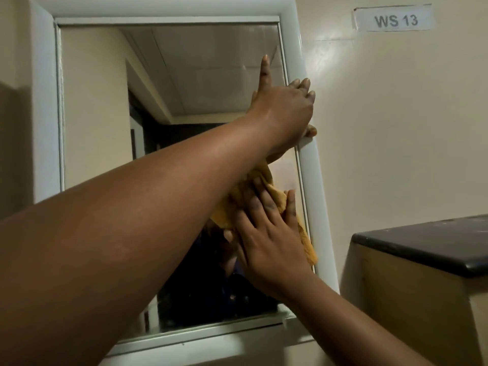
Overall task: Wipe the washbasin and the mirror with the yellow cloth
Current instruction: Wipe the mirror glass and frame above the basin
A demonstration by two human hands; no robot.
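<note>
The mirror (pixel 105 101) hangs on the wall in a white frame (pixel 42 101). My left arm crosses in front of the glass. My left hand (pixel 285 109) grips the frame's right side, with fingers over the edge, thumb beneath and index finger pointing up along the glass. My right hand (pixel 264 239) lies flat with fingers spread, pressing the yellow cloth (pixel 278 198) against the lower right part of the glass, close to the frame. Part of the cloth hangs down over the frame's right edge. The washbasin is out of view.
A paper label reading WS 13 (pixel 393 20) is stuck on the cream wall at the upper right. A beige box-like unit with a dark top (pixel 427 247) stands against the wall to the right of the mirror.
</note>
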